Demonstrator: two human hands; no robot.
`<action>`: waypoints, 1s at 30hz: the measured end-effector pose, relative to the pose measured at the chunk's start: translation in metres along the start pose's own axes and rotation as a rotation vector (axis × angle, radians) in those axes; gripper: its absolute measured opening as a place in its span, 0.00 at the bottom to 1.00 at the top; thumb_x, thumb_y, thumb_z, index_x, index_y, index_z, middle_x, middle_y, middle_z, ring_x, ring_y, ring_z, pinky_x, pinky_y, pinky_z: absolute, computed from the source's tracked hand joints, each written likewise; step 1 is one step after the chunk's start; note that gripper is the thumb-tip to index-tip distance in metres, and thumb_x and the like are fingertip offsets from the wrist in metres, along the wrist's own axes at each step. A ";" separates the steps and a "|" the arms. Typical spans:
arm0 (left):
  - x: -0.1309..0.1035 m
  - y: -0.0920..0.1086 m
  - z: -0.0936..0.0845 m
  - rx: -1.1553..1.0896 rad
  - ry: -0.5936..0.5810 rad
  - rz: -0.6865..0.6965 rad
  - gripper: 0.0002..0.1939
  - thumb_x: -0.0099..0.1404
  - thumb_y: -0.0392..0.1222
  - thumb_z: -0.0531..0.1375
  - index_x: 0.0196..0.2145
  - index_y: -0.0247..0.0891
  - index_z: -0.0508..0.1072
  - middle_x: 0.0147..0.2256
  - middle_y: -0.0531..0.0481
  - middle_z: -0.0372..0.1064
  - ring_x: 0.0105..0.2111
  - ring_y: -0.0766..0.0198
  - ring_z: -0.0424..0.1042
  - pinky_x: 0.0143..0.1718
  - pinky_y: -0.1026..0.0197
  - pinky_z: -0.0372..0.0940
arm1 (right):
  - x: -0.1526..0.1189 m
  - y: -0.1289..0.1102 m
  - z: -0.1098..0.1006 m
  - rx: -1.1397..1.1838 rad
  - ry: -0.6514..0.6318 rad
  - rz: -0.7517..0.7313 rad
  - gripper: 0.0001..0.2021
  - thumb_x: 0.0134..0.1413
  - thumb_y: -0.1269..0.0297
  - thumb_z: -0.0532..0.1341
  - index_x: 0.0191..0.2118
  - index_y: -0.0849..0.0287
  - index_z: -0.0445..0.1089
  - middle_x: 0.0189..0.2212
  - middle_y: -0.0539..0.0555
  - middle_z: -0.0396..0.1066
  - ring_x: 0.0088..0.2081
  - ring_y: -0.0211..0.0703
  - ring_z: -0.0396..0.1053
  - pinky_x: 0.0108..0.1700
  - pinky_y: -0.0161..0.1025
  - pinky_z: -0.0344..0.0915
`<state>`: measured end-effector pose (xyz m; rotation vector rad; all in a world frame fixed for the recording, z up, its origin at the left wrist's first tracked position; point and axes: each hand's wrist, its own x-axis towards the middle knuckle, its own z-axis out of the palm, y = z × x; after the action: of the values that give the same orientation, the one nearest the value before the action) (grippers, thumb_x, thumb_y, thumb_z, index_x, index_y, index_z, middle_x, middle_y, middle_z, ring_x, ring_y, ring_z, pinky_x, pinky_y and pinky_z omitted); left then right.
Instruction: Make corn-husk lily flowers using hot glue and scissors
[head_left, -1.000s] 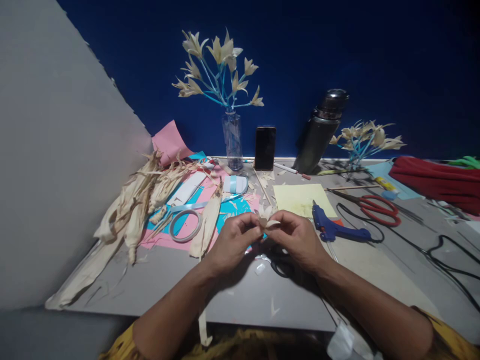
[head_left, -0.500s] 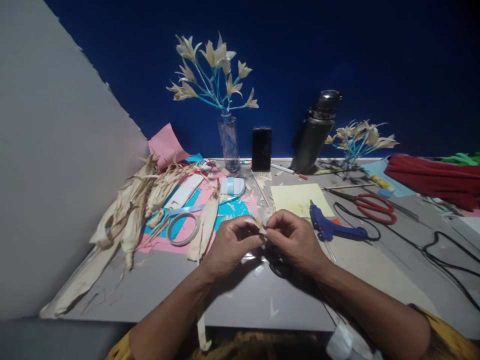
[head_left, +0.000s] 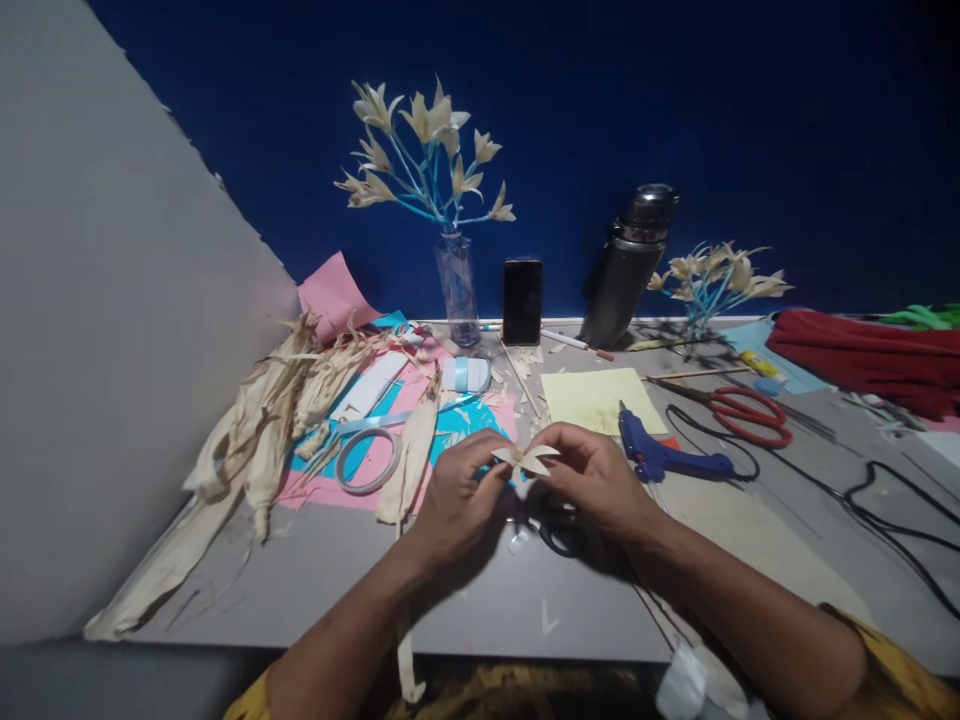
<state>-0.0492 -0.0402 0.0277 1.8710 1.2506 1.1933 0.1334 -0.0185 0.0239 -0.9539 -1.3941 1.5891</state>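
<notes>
Between my hands is a small cream flower of corn husk, its pointed petals spread and facing up. My left hand is closed, thumb and fingers pinching the flower at its base. From the other side my right hand pinches a petal with thumb and forefinger. Whatever lies under the petals is mostly hidden by my fingers. Below the hands, dark-handled scissors lie partly covered on the grey table. A blue glue gun rests just right of my right hand.
Dried corn husks and a tape roll lie at left. Behind stand a glass vase of husk flowers, a phone and a leaning flask. Red-handled scissors and a black cord are at right.
The flower has turned so its open petals now show above my fingertips. My hands have shifted slightly apart around it; the table things stay put.
</notes>
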 end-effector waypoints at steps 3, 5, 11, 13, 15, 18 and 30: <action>0.000 0.000 0.000 0.035 -0.027 0.001 0.11 0.65 0.34 0.54 0.31 0.39 0.76 0.32 0.48 0.74 0.34 0.60 0.71 0.38 0.59 0.65 | -0.001 -0.002 0.000 -0.075 0.026 -0.033 0.11 0.48 0.59 0.68 0.35 0.60 0.71 0.27 0.49 0.70 0.26 0.36 0.64 0.29 0.34 0.60; 0.000 -0.001 -0.001 0.023 -0.047 0.014 0.11 0.64 0.33 0.53 0.32 0.39 0.75 0.32 0.48 0.74 0.34 0.60 0.71 0.38 0.59 0.64 | -0.002 -0.001 0.000 -0.140 0.042 -0.064 0.10 0.47 0.62 0.67 0.37 0.59 0.72 0.26 0.48 0.69 0.24 0.35 0.61 0.28 0.34 0.57; 0.001 -0.001 -0.001 -0.009 -0.060 0.031 0.10 0.65 0.34 0.54 0.33 0.39 0.75 0.32 0.49 0.74 0.34 0.61 0.72 0.39 0.60 0.64 | -0.001 0.002 -0.003 -0.263 0.053 -0.118 0.09 0.48 0.65 0.65 0.38 0.59 0.73 0.23 0.46 0.64 0.24 0.35 0.58 0.27 0.33 0.56; 0.002 0.001 0.000 -0.004 -0.057 0.005 0.09 0.64 0.34 0.55 0.31 0.39 0.75 0.31 0.50 0.73 0.33 0.61 0.71 0.38 0.61 0.63 | -0.001 0.002 -0.003 -0.269 0.054 -0.138 0.08 0.49 0.65 0.64 0.37 0.59 0.73 0.25 0.47 0.67 0.24 0.35 0.59 0.27 0.33 0.56; 0.002 0.001 0.001 -0.002 -0.059 -0.029 0.08 0.63 0.32 0.55 0.30 0.38 0.74 0.30 0.50 0.72 0.32 0.62 0.70 0.37 0.61 0.62 | -0.001 0.001 -0.003 -0.281 0.055 -0.158 0.07 0.49 0.67 0.64 0.37 0.59 0.72 0.28 0.48 0.69 0.24 0.34 0.59 0.27 0.33 0.56; 0.001 0.000 0.002 -0.013 -0.080 -0.077 0.08 0.61 0.31 0.55 0.29 0.38 0.73 0.29 0.51 0.70 0.31 0.62 0.68 0.36 0.61 0.61 | -0.001 0.002 -0.004 -0.306 0.048 -0.183 0.06 0.49 0.68 0.62 0.36 0.59 0.72 0.31 0.50 0.71 0.25 0.35 0.61 0.28 0.34 0.58; 0.001 -0.004 0.000 -0.083 -0.081 -0.054 0.05 0.61 0.35 0.61 0.27 0.39 0.72 0.29 0.51 0.72 0.31 0.63 0.70 0.37 0.61 0.63 | -0.003 0.000 -0.006 -0.217 -0.043 -0.106 0.05 0.48 0.67 0.63 0.33 0.58 0.71 0.28 0.50 0.71 0.29 0.40 0.68 0.32 0.37 0.63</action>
<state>-0.0504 -0.0372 0.0247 1.7963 1.1828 1.1122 0.1397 -0.0188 0.0238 -0.9592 -1.6447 1.4078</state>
